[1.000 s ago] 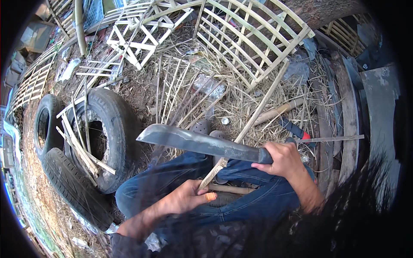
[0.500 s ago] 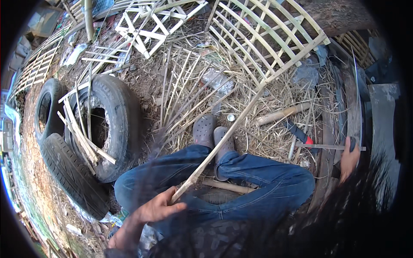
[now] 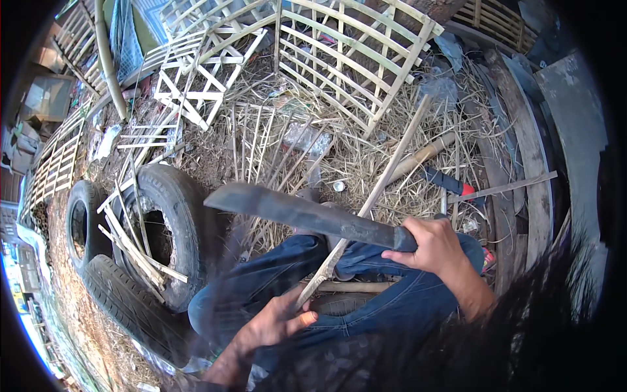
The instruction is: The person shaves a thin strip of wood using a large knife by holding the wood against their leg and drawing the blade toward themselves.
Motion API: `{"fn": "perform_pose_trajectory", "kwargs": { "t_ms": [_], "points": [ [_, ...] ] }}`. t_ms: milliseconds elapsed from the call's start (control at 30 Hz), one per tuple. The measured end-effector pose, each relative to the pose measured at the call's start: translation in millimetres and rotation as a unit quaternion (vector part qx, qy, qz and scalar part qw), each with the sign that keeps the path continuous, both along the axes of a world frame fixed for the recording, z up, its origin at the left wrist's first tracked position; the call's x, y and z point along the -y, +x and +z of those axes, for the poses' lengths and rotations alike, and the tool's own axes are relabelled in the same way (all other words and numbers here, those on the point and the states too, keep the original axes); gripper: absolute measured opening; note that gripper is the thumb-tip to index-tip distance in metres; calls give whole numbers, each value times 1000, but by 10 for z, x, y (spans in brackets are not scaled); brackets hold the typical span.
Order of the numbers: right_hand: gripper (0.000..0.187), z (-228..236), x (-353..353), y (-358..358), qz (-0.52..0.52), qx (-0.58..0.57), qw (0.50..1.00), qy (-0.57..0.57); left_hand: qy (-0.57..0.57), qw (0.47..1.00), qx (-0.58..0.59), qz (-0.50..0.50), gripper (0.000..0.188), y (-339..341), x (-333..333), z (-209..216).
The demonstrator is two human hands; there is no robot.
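My right hand [image 3: 434,247] grips the dark handle of a machete [image 3: 294,213] above my right thigh. Its broad, dark blade points left, level across my knees. A long, pale bamboo strip [image 3: 392,163] slants from my lap up toward the far right. My left hand [image 3: 277,321] is closed on its near end, low over my left thigh. The blade passes in front of the strip; whether the two touch, I cannot tell. A short, thick bamboo piece [image 3: 423,159] lies on the straw beyond the strip.
Old tyres [image 3: 186,215] lie at left, with loose bamboo sticks [image 3: 130,251] across one. Woven bamboo lattices [image 3: 353,55] stand at the far side. A black-and-red tool [image 3: 450,183] and a thin wooden strip [image 3: 509,188] lie at right, near planks [image 3: 532,150].
My right hand has come in from the far right edge, bringing the machete across my lap. My left hand keeps its hold on the bamboo strip. The view has shifted.
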State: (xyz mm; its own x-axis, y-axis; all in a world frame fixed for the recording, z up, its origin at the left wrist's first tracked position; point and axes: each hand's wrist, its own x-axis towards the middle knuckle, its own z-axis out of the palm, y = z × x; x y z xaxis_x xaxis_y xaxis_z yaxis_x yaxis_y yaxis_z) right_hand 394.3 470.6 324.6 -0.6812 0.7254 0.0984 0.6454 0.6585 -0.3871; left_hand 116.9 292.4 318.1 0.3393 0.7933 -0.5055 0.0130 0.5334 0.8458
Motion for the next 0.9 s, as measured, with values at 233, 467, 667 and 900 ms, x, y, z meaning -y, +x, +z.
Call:
{"fn": "perform_pose_trajectory", "kwargs": {
  "t_ms": [233,467,667,900],
  "points": [
    [47,-53,-447,406,-70,25,996,43,-36,998,-47,-20,31,-31,212,172],
    [47,-76,-520,516,-58,30,997,45,-69,996,-41,-39,32,-72,187,98],
    [55,-42,-167,282,11,44,999,29,-22,995,-87,-43,33,32,1,26],
    [49,-26,-600,553,-120,84,989,15,-47,997,-48,-25,40,47,-109,147]
  ]
}}
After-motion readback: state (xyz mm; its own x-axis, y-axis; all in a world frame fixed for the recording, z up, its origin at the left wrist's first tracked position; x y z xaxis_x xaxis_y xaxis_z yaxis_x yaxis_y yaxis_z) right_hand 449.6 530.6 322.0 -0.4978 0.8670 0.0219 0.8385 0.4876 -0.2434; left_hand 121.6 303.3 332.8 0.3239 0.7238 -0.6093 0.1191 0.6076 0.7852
